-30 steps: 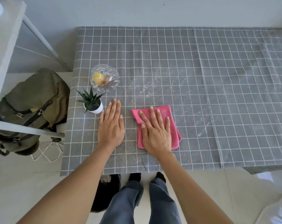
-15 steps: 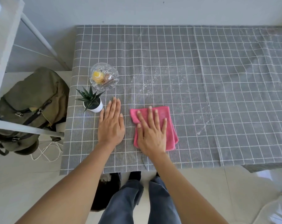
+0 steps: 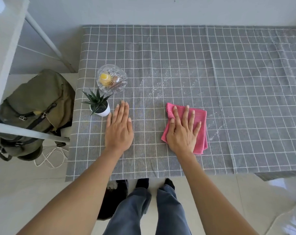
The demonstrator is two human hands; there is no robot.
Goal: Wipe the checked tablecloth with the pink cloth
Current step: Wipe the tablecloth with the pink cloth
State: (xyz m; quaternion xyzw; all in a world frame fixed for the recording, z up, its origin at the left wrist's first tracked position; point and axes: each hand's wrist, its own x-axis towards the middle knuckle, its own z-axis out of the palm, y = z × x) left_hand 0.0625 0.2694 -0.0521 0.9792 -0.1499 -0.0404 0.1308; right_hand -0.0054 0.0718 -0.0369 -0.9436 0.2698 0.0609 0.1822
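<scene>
Near the left edge of the checked tablecloth [image 3: 160, 56] stand a small potted succulent [image 3: 99, 106] and, just behind it, a glass bowl [image 3: 112, 79] with something yellow inside; both look light and easy to knock, the bowl breakable. Just right of the pot the left hand [image 3: 119, 129] lies flat on the tablecloth, fingers straight and together, holding nothing; it probably pins the fabric so it does not drag. Farther right, toward the middle of the near edge, the right hand [image 3: 183, 133] presses palm-down with spread, straight fingers on the folded pink cloth [image 3: 200, 131], not gripping it. The cloth looks soft, light and limp, so flat pressure over its centre should move it better than pinching a corner. White powdery specks [image 3: 158, 89] lie beyond it and at its right.
</scene>
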